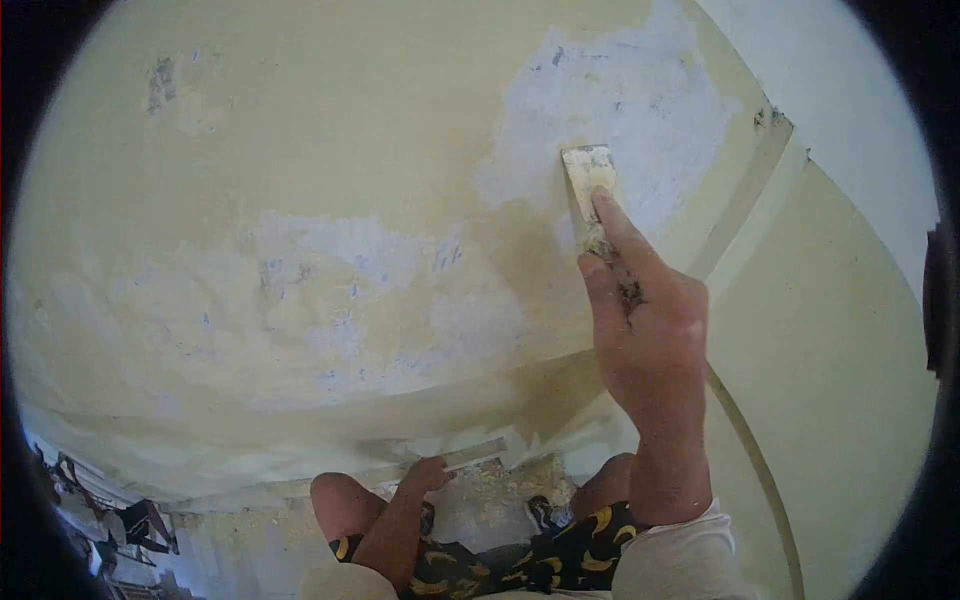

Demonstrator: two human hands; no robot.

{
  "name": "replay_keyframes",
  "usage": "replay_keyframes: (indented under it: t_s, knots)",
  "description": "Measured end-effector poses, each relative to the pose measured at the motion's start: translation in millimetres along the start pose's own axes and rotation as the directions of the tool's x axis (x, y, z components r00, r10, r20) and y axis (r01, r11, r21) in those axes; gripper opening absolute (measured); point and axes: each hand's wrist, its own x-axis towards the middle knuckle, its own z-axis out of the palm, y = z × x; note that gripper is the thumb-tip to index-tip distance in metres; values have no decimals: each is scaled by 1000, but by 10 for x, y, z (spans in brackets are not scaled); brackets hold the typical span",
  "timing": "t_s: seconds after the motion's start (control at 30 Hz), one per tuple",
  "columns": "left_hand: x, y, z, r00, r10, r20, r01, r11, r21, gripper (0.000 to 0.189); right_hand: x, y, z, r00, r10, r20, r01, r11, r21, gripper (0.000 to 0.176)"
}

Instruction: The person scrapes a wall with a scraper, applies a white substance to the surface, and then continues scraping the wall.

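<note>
My right hand [655, 320] is wrapped round the handle of a putty knife [590, 170], index finger stretched along its blade. The blade, smeared with pale filler, overlaps a whitish patch [660, 120] on the yellowish wall [380, 130]. Low down near my knee, my left hand [430, 473] grips a wide flat spatula [478, 454]. Its long pale blade points to the right, close to the foot of the wall. The spatula's handle is hidden in my fingers.
More whitish, scuffed patches [350, 280] spread over the wall's lower left. A raised moulding [745, 195] runs down on the right. My knees and shoes are over a spattered floor [260, 540]. Dark cluttered items [145, 525] stand at the lower left.
</note>
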Motion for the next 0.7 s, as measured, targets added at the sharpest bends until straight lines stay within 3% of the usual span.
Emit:
replay_keyframes:
  t_s: [0.07,0.27,0.37,0.47,0.6,0.7]
  knots:
    - [-196,149,-138,997,-25,70,32,994,-107,62,-57,64,44,1000,8,14,-8,1000,13,37]
    - [-334,288,-306,997,-36,61,37,999,-4,58,95,-22,-31,1000,17,-5,-17,999,41,36]
    - [-147,129,-10,1000,8,12,-8,1000,-25,56,-52,39,-25,998,14,59,-14,1000,-1,36]
    - [-241,257,-195,996,-24,82,27,999,-39,55,-33,28,-52,997,26,71,-28,999,26,35]
    - [-5,81,79,999,0,36,-2,998,61,56,-64,91,28,999,-10,51,10,1000,-4,36]
    - [-220,291,-180,995,7,102,-12,999,51,57,-68,77,73,1000,-26,10,26,1000,-17,37]
